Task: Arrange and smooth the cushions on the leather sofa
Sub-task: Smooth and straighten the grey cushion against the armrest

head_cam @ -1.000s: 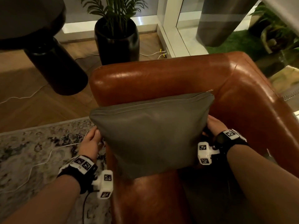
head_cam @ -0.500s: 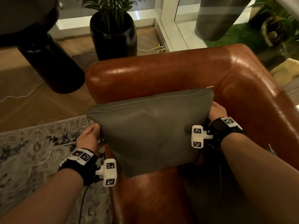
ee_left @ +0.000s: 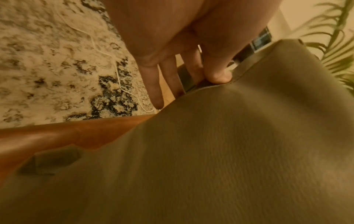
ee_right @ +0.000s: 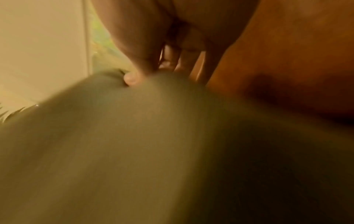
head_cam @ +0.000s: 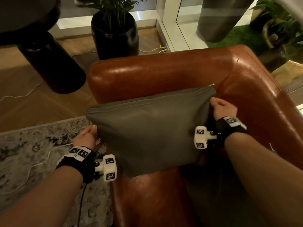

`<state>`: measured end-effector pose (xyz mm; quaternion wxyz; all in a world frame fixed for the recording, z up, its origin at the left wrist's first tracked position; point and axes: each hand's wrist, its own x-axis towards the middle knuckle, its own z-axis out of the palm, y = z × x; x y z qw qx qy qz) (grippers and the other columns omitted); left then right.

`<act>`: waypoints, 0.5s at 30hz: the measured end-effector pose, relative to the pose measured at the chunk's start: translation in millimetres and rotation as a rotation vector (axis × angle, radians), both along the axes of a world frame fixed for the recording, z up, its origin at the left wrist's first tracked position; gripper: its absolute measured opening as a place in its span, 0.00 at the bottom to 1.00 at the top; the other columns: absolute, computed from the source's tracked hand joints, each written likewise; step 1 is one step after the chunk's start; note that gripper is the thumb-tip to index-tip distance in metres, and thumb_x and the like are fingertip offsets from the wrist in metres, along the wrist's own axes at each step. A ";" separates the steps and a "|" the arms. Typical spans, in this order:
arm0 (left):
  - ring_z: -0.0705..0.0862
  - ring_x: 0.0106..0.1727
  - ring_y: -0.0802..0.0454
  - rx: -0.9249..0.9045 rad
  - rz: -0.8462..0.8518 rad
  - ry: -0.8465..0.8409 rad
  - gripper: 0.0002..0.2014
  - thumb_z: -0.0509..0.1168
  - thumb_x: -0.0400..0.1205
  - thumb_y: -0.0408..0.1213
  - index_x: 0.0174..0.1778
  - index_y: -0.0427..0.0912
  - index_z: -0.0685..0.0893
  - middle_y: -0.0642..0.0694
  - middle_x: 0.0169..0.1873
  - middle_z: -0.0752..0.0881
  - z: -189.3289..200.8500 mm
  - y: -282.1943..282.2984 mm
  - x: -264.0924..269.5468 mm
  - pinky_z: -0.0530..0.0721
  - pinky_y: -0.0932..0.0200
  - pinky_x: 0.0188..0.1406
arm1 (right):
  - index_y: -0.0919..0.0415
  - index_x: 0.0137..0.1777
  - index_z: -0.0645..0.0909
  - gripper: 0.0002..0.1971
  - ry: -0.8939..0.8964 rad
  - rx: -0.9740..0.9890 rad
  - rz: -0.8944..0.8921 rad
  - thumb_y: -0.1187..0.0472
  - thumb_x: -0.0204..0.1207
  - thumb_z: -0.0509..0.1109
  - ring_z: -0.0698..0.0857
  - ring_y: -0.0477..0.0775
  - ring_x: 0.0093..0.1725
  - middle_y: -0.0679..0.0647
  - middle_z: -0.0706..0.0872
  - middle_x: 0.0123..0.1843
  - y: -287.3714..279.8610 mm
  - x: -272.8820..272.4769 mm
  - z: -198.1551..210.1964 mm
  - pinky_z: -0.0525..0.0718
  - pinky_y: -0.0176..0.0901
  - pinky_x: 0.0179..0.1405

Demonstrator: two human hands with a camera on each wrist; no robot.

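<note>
A grey square cushion [head_cam: 147, 128] stands tilted against the armrest of the brown leather sofa [head_cam: 164, 74], its lower edge on the seat. My left hand [head_cam: 88, 136] grips the cushion's left edge, thumb on the front face [ee_left: 218, 77] and fingers [ee_left: 155, 91] behind it. At the upper right edge my right hand [head_cam: 221, 108] holds the cushion [ee_right: 134, 136], thumb [ee_right: 132, 78] pressed into the fabric and fingers behind. The cushion [ee_left: 229, 151] fills most of both wrist views.
A black pot with a green plant [head_cam: 114, 33] stands on the wood floor behind the armrest. A dark round table leg [head_cam: 54, 63] is at the left. A patterned rug [head_cam: 32, 145] with a white cable lies left of the sofa. Glass panes are behind.
Both hands slid up along the cushion's side edges; the right hand rose from the lower right to the upper right corner. The cushion stayed against the armrest.
</note>
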<state>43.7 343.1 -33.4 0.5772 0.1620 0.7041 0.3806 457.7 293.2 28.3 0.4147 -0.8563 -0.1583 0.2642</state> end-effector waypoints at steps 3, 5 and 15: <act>0.85 0.57 0.42 0.047 -0.005 0.001 0.17 0.66 0.85 0.37 0.70 0.46 0.82 0.41 0.57 0.87 14.0 5.2 4.5 0.86 0.47 0.54 | 0.52 0.60 0.90 0.14 -0.153 -0.034 0.002 0.50 0.76 0.76 0.87 0.54 0.59 0.53 0.90 0.59 4.6 18.9 22.5 0.80 0.40 0.58; 0.86 0.56 0.42 0.091 -0.010 -0.006 0.16 0.66 0.85 0.37 0.69 0.45 0.83 0.41 0.56 0.86 19.7 8.9 11.7 0.86 0.50 0.48 | 0.54 0.60 0.89 0.13 -0.113 0.011 0.012 0.52 0.78 0.74 0.88 0.50 0.50 0.54 0.91 0.56 5.1 20.3 29.4 0.83 0.39 0.53; 0.83 0.65 0.41 0.038 -0.172 -0.050 0.18 0.55 0.88 0.38 0.74 0.51 0.78 0.42 0.66 0.84 -8.5 -29.7 22.6 0.81 0.44 0.65 | 0.58 0.72 0.78 0.17 0.311 -0.227 0.058 0.60 0.87 0.58 0.79 0.68 0.69 0.64 0.80 0.73 -39.3 -19.3 -32.5 0.76 0.55 0.68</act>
